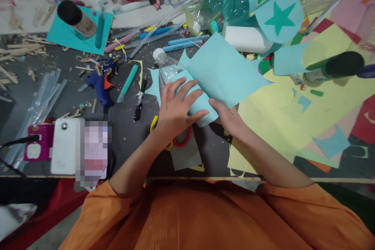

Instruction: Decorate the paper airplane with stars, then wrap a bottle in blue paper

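A clear plastic bottle (169, 64) with a white cap lies slanted on the dark table, its lower part covered by light blue paper (228, 72). The sheet spreads out to the right of the bottle. My left hand (178, 105) rests over the covered bottle with its fingers spread, pressing the paper. At the bottle's lower end, my right hand (227, 115) grips the paper, thumb on top; its other fingers are hidden. Under my left wrist show the red and yellow handles of scissors (183, 137). A black marker (140, 100) lies to the left.
A blue glue gun (101, 88), glue sticks (43, 97) and a white power bank (66, 146) lie on the left. Yellow paper (254, 140) with scraps covers the right. Blue-wrapped bottles (237, 6) and a white roll (247, 39) stand behind. A dark-capped bottle (77, 19) is back left.
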`<state>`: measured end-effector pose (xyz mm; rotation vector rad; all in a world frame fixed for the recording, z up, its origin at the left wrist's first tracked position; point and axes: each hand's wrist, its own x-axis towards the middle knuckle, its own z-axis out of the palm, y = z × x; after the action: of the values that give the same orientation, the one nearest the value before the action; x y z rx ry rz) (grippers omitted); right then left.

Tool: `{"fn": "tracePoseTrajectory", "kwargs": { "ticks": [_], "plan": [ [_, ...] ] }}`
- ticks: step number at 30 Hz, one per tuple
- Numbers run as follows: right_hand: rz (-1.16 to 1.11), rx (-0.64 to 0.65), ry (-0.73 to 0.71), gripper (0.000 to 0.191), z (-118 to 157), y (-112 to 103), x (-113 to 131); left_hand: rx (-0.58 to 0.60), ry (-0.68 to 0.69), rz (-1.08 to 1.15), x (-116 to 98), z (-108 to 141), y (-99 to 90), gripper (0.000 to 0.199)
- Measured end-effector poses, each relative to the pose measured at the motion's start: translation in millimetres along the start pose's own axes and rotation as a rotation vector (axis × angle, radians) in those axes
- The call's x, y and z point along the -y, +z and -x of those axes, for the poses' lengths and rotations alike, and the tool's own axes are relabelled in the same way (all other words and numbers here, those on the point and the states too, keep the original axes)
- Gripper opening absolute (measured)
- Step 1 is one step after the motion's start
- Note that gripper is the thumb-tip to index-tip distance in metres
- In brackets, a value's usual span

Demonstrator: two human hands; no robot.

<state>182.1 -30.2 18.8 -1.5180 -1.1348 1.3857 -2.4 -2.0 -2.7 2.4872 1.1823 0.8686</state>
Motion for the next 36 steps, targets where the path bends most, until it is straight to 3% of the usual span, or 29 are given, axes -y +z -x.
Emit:
{"fn": "tracePoseTrajectory", "kwargs": {
  "ticks": [8,13,17,25,30,33,36],
  "plan": [
    [-0.078,-0.058,-0.036,0.069,-5.6,-2.6,-7.6,0.038,0.005,-0.092,-2.3,-8.2,3.2,0.057],
    [-0.102,0.001,-0.044,0.062,-8.0,-1.1,-12.6,0.051,0.016,-0.064,-2.8,-10.6,3.0,0.058],
    [-0.079,0.003,-0.009,0.054,-11.9,-6.2,-15.3,0.067,-0.053,-0.075,-9.8,-14.8,2.7,0.058],
    [-0.014,0.013,-0.091,0.046,-14.2,-11.0,-19.3,0.062,-0.066,-0.020,-11.7,-20.0,7.8,0.062],
    [-0.043,0.008,-0.072,0.048,-14.6,-10.7,-23.4,0.082,-0.032,-0.004,-14.5,-17.5,4.0,0.046],
    [-0.063,0.033,-0.050,0.053,-14.8,-11.4,-24.6,0.033,-0.028,-0.050,-17.0,-14.7,1.3,0.034],
    [-0.044,0.063,-0.095,0.057,-14.7,-12.7,-23.7,0.008,-0.011,-0.107,-18.1,-12.0,-1.4,0.035]
  ]
}}
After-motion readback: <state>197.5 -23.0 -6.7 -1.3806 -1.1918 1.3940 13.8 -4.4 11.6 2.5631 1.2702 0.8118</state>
